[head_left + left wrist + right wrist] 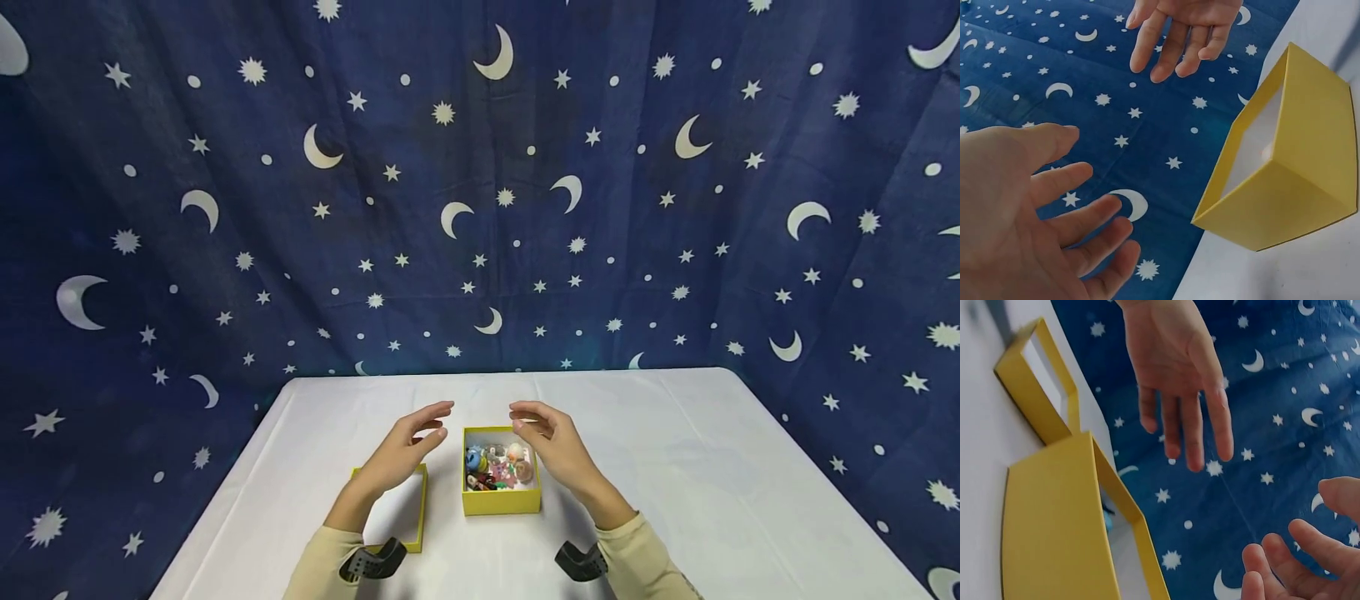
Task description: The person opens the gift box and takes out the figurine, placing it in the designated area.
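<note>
Head view shows us an open yellow box (501,502) on a white tablecloth (675,475), yellow on its outer walls and rim, white inside. We see a jumble of small toys (501,477) in it: a blue figure (475,460) at the left, a pale round piece (515,452) and a brownish round piece (522,472) at the right, with pink, dark red and black bits among them; the rest we find too small to name. To the left of the box lies a shallower yellow tray (422,512), its white inside facing up.

We see both hands raised and empty, fingers apart and softly bent, palms turned toward each other across a wide gap. From the head view, the left hand (401,454) hangs over the tray's far part, left of the box, while the right hand (555,442) hovers by the box's far right corner. In both wrist views, we see the box standing clear of either hand.
</note>
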Available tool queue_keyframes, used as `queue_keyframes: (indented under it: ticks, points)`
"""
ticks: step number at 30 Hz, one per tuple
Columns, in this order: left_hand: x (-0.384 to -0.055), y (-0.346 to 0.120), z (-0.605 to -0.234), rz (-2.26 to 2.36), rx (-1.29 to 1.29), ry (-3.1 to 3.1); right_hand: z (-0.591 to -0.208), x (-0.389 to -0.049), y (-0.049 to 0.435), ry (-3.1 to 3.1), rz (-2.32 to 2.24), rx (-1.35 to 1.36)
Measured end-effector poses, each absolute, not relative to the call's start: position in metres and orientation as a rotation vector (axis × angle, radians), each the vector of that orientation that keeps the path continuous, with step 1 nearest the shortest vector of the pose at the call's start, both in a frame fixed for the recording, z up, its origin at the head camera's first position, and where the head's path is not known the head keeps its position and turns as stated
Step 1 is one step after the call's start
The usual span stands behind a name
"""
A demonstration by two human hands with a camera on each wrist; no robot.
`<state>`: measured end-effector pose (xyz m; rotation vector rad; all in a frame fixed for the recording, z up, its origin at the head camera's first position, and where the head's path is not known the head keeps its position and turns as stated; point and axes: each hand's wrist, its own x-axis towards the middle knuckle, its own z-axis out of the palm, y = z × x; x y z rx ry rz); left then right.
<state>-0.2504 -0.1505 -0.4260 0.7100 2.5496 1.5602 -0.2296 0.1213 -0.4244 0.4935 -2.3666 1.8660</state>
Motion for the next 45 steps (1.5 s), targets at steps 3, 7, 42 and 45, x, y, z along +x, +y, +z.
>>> queue_keyframes:
  ticks: [3,7,42,45]
  points:
    - [-0.250,-0.146,-0.432,1.522,0.683,2.553,-0.426,-0.232,0.126,-2.369,1.837,0.462]
    - [-0.250,-0.144,-0.439,1.485,0.685,2.520,-0.429,-0.240,0.131,-2.395,1.802,0.413]
    - [-0.246,-0.127,-0.464,1.343,0.739,2.413,-0.471,-0.254,0.136,-2.653,1.578,0.384]
    - [-0.247,-0.127,-0.467,1.335,0.740,2.417,-0.470,-0.252,0.137,-2.688,1.540,0.382]
